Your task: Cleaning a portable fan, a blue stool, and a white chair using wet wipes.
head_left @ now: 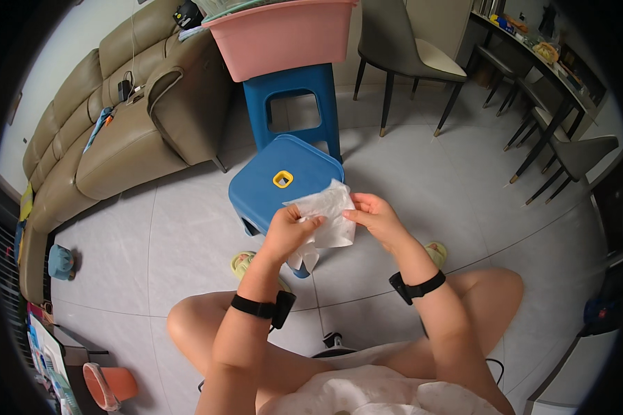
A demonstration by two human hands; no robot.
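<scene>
A thin white tissue [332,207] is stretched between my two hands, above the near right edge of a blue plastic stool [257,179]. My left hand [290,228] pinches its left side, thumb on top. A loose end of the sheet hangs below that hand. On the right side, my right hand [373,215] grips the edge between thumb and fingers. The stool's seat has a yellow-rimmed hole [283,179] in its middle. Both forearms carry a black strap with a small black device.
Behind the low stool, a taller blue stool [290,91] bears a pink plastic tub [285,39]. A brown leather sofa [119,150] stands at left, a grey chair [387,46] and a long table [540,57] at right. An orange waste bin [119,386] sits at lower left.
</scene>
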